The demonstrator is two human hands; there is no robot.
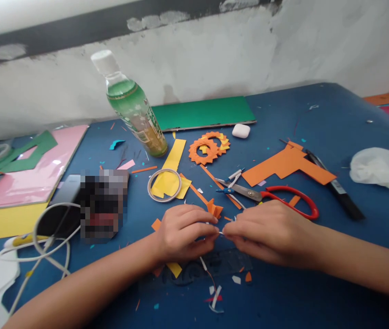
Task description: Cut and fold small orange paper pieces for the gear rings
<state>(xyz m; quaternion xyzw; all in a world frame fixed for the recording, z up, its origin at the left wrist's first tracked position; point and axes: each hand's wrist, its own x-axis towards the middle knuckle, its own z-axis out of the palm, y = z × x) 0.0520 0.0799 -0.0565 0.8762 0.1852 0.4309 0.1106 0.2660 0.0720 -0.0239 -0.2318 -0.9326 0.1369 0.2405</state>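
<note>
My left hand [190, 233] and my right hand [266, 233] face each other over the blue table, fingertips pinched close together. A thin white strip [221, 233] spans the small gap between them, held at both ends. Just behind my left fingertips sits a small folded orange paper piece [215, 209]. Red-handled scissors [259, 194] lie behind my right hand, blades pointing left, beside a small compass-like tool [230, 180]. Beyond my left hand, a tape roll [164, 185] rests on yellow paper [175, 153]. Two orange and yellow paper rings [204, 151] lie farther back.
A drink bottle [135, 109] stands at the back left, near a green board [204, 113]. Phone-like objects and a white cable [39, 242] lie left. Cut orange paper [283, 164], a black marker [338, 194] and crumpled white tissue [381, 168] are at right. Paper scraps dot the table [304, 292].
</note>
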